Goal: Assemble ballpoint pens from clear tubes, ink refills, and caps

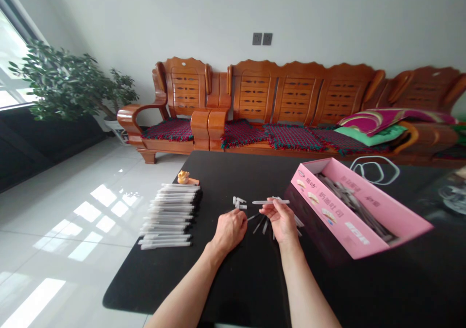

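In my right hand, a whitish translucent pen is pinched between thumb and fingers, lying nearly level and pointing left. My left hand rests low over the table with its fingers curled; whatever they may hold is hidden. Just beyond those fingertips lie several small white pen caps. Loose slim pen parts, some dark and some pale, spread on the table between and behind my hands. To the left, a row of white pens with dark ends lies side by side.
A pink open box full of grey pen-like pieces stands at the right on the black table. A small yellow figurine sits behind the pen row. White looped strap lies behind the box. Wooden sofas stand beyond.
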`<state>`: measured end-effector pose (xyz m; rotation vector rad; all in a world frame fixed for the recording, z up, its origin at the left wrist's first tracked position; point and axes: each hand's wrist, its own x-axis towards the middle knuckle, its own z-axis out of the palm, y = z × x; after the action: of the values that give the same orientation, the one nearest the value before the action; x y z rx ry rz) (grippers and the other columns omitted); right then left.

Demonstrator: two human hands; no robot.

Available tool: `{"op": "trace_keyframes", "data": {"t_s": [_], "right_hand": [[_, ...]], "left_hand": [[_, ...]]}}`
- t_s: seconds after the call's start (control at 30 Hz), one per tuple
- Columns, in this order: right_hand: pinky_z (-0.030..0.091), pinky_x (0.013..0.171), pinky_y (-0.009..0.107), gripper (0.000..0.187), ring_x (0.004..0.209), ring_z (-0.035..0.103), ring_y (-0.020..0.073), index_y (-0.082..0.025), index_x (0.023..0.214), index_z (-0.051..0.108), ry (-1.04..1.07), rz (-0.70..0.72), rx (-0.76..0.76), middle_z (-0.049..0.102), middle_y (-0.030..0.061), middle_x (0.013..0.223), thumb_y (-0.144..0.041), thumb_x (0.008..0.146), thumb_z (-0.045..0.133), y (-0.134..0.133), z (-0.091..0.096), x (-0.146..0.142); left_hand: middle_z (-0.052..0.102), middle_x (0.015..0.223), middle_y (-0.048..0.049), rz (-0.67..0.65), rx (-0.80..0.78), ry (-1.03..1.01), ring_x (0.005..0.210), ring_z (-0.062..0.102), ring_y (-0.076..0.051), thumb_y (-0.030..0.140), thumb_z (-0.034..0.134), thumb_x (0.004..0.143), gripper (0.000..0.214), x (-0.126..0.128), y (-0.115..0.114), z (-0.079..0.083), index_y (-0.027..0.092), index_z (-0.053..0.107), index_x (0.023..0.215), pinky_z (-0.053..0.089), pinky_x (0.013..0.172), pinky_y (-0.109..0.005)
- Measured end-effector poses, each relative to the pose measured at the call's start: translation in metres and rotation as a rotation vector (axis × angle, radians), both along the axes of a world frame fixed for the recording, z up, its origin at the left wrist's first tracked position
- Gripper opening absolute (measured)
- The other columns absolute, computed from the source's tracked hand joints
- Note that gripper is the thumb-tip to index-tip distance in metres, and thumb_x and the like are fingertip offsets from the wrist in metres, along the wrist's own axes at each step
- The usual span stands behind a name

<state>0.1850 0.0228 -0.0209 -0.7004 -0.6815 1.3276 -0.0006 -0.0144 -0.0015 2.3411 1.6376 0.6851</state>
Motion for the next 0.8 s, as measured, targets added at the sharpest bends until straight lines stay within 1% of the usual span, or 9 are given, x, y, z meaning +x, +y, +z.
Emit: {"op": "trace_keyframes", "data": {"t_s": [0.07,0.13,0.3,0.4,0.53,0.6,0.7,0.73,0.8], "right_hand": [[0.062,0.063,0.032,0.020,0.060,0.072,0.0190,-0.014,0.088,0.075,0.017,-0.010,0.011,0.076,0.0063,0.069,-0.031,0.077,0.077,0.001,-0.001,0.003],[0.062,0.064,0.034,0.021,0.062,0.072,0.0193,-0.015,0.088,0.075,0.028,-0.030,0.018,0.076,0.0058,0.069,-0.032,0.076,0.077,0.001,0.000,0.005],[0.062,0.064,0.033,0.020,0.063,0.072,0.0187,-0.017,0.085,0.075,0.016,-0.061,0.015,0.076,0.0044,0.068,-0.034,0.076,0.077,0.001,0.002,0.006],[0.062,0.062,0.033,0.019,0.062,0.072,0.0190,-0.017,0.082,0.074,0.025,-0.047,0.006,0.075,0.0039,0.069,-0.034,0.076,0.077,0.001,0.002,0.004],[0.062,0.059,0.031,0.019,0.064,0.072,0.0188,-0.017,0.077,0.071,0.032,-0.020,-0.009,0.074,0.0032,0.069,-0.035,0.076,0.077,0.000,0.005,0.002],[0.061,0.058,0.030,0.020,0.061,0.070,0.0171,-0.018,0.088,0.072,0.007,0.003,-0.022,0.073,0.0020,0.068,-0.033,0.076,0.077,-0.003,0.008,0.000],[0.061,0.058,0.029,0.043,0.056,0.067,0.0140,-0.022,0.117,0.065,-0.025,0.018,-0.027,0.068,-0.0031,0.064,-0.027,0.076,0.077,-0.008,0.012,-0.001],[0.060,0.058,0.029,0.046,0.055,0.066,0.0135,-0.023,0.121,0.063,-0.031,0.021,-0.028,0.068,-0.0039,0.063,-0.026,0.076,0.077,-0.008,0.012,-0.001],[0.060,0.058,0.029,0.038,0.054,0.067,0.0141,-0.020,0.113,0.068,-0.034,0.029,-0.040,0.069,-0.0019,0.063,-0.027,0.077,0.076,-0.008,0.012,-0.001]], "left_hand": [[0.066,0.082,-0.0044,0.114,0.026,-0.093,0.071,0.061,-0.015,0.020,0.051,0.088,0.016,-0.011,0.004,0.001,0.020,0.065,0.081,0.042,0.065,-0.024],[0.064,0.080,-0.0031,0.177,0.061,-0.210,0.071,0.060,-0.015,0.020,0.050,0.088,0.015,-0.025,0.008,0.002,0.019,0.064,0.082,0.043,0.067,-0.025],[0.064,0.078,-0.0018,0.218,0.126,-0.434,0.071,0.060,-0.015,0.024,0.048,0.090,0.015,-0.052,0.015,-0.001,0.020,0.061,0.083,0.044,0.068,-0.025],[0.062,0.070,0.0003,0.261,0.097,-0.513,0.064,0.058,-0.014,0.029,0.047,0.091,0.017,-0.059,0.017,-0.003,0.021,0.060,0.084,0.042,0.063,-0.023],[0.057,0.063,0.0020,0.268,0.077,-0.571,0.059,0.054,-0.013,0.033,0.048,0.091,0.019,-0.061,0.018,-0.003,0.020,0.060,0.084,0.040,0.059,-0.022],[0.057,0.063,0.0021,0.261,0.072,-0.584,0.058,0.054,-0.012,0.034,0.048,0.091,0.020,-0.061,0.018,-0.003,0.020,0.060,0.083,0.040,0.057,-0.022],[0.056,0.062,0.0022,0.256,0.067,-0.594,0.056,0.053,-0.012,0.035,0.049,0.090,0.021,-0.061,0.018,-0.004,0.019,0.060,0.082,0.039,0.056,-0.021],[0.056,0.061,0.0021,0.254,0.067,-0.596,0.056,0.053,-0.012,0.035,0.049,0.090,0.021,-0.061,0.018,-0.004,0.019,0.060,0.082,0.039,0.056,-0.021],[0.056,0.062,0.0020,0.251,0.071,-0.597,0.057,0.053,-0.012,0.034,0.049,0.089,0.020,-0.061,0.019,-0.005,0.019,0.061,0.082,0.039,0.056,-0.021]]}}
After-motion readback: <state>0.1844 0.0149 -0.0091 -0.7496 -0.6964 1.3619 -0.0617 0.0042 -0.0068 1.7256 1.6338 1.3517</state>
